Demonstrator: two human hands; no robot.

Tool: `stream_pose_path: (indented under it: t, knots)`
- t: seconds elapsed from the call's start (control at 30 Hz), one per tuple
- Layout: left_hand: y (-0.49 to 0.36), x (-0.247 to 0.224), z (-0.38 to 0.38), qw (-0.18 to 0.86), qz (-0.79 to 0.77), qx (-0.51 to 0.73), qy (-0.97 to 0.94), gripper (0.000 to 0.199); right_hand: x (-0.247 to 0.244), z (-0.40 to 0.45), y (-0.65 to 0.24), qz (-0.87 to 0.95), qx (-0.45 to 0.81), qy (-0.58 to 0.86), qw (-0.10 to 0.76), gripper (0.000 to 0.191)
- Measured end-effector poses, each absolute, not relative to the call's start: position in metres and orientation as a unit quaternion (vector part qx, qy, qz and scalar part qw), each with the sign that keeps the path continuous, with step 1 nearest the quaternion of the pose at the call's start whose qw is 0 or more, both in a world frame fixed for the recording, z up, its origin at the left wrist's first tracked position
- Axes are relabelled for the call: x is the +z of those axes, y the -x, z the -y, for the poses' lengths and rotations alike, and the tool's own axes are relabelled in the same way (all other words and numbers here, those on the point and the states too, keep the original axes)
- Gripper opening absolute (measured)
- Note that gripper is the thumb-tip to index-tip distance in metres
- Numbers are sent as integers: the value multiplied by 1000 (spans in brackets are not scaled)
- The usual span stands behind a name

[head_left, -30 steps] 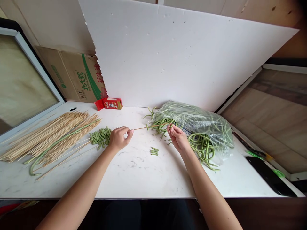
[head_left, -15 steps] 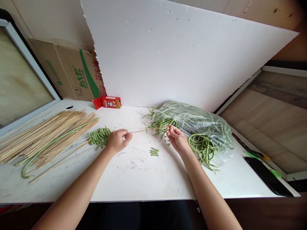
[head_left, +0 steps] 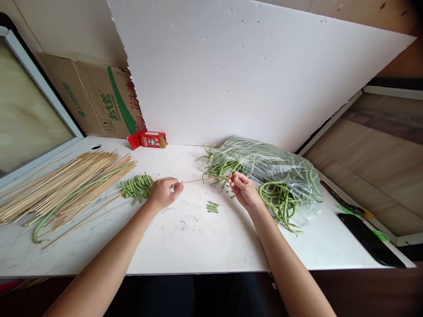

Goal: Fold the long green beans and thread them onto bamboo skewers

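Note:
My left hand [head_left: 165, 192] is pinched shut on a thin bamboo skewer [head_left: 194, 180] that points right. One short green bean piece [head_left: 204, 179] is threaded crosswise on the skewer. At the skewer's far tip my right hand [head_left: 243, 188] pinches another green bean piece [head_left: 233, 174]. Whether the tip has entered that piece is hard to tell. Several cut bean pieces [head_left: 213, 206] lie on the white table between my forearms. Beside my left hand rest skewers packed with bean pieces [head_left: 136, 187].
Bare bamboo skewers [head_left: 62, 182] are spread at the left, with a long bean [head_left: 74, 197] across them. A clear plastic bag of long beans [head_left: 264, 156] lies at the back right, loose beans [head_left: 280, 202] before it. A red box [head_left: 153, 139] and a black phone-like slab [head_left: 370, 240] are also there.
Both hands keep almost the same pose, and the bean piece in my right hand has shifted slightly against the skewer's tip. The whole view has moved a little.

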State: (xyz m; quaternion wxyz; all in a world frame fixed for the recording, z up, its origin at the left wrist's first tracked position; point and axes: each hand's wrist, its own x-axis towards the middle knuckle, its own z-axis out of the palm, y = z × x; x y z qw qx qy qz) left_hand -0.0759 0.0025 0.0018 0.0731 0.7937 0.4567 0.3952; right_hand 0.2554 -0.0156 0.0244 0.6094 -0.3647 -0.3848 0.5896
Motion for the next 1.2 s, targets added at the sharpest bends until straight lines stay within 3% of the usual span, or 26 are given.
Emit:
stream_pose_path:
  t: [1.2]
  knots:
    - [77, 5, -2, 57, -474, 363, -800, 43, 22, 14, -257, 400, 579, 381, 600, 29]
